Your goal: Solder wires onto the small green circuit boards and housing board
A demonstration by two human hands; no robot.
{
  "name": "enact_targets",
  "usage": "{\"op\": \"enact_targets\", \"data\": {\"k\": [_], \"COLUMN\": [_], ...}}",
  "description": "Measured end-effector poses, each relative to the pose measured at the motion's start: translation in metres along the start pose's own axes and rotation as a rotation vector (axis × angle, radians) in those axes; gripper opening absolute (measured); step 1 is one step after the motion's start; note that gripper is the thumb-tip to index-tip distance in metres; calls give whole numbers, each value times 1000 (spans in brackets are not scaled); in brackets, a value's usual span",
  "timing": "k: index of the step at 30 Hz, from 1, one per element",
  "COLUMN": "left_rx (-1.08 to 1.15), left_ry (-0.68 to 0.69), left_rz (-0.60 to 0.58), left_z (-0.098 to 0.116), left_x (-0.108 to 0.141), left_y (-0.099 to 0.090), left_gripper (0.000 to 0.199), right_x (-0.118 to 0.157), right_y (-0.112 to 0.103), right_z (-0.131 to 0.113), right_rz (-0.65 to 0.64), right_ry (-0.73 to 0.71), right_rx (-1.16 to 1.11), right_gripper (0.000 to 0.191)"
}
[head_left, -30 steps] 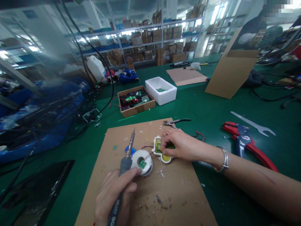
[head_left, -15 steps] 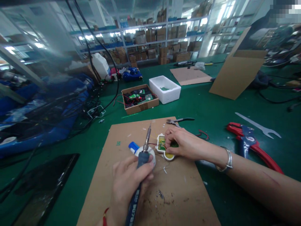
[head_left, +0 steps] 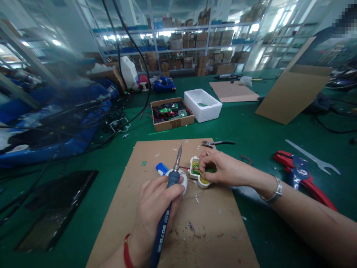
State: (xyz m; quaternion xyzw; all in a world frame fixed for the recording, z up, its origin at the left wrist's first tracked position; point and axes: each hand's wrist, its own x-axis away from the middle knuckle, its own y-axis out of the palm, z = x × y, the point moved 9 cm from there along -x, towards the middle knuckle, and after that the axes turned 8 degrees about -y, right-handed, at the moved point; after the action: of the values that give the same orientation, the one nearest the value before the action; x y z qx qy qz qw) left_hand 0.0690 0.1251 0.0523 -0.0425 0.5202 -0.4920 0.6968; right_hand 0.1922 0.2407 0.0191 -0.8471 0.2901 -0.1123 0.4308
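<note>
My left hand (head_left: 157, 203) is closed around the blue handle of a soldering iron (head_left: 175, 175), whose bare metal tip points up and away over the cardboard. Behind the iron lies a round white piece (head_left: 184, 182), partly covered by it, beside a small blue and white item (head_left: 161, 168). My right hand (head_left: 221, 167) is closed in a pinch over a white plastic housing (head_left: 200, 183) that holds a green circuit board (head_left: 194, 166). Thin wires run from the housing toward the round piece. What sits between the right fingertips is hidden.
Side cutters (head_left: 220, 143) lie at the far edge of the cardboard sheet (head_left: 220, 219). Red wire strippers (head_left: 299, 175) and a wrench (head_left: 312, 156) rest to the right. Beyond are a carton of boards (head_left: 174, 124) and a white foam box (head_left: 208, 113). Cables (head_left: 147, 74) hang at left.
The whole view has shifted slightly, with things appearing farther right. Both hands keep their holds, and the soldering iron stays over the round white piece.
</note>
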Motion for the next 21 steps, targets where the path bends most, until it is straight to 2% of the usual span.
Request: {"op": "enact_targets", "data": {"k": [6,21], "left_rx": [-14,-11], "left_ry": [4,-5], "left_rz": [-22,-36], "left_z": [-1,-3], "left_x": [2,3], "left_y": [2,2], "left_gripper": [18,18], "right_x": [4,3], "right_y": [4,7], "right_z": [-2,-1], "right_rz": [64,35], "right_ry": [57,53], "right_rx": [50,10], "right_gripper": [6,10]}}
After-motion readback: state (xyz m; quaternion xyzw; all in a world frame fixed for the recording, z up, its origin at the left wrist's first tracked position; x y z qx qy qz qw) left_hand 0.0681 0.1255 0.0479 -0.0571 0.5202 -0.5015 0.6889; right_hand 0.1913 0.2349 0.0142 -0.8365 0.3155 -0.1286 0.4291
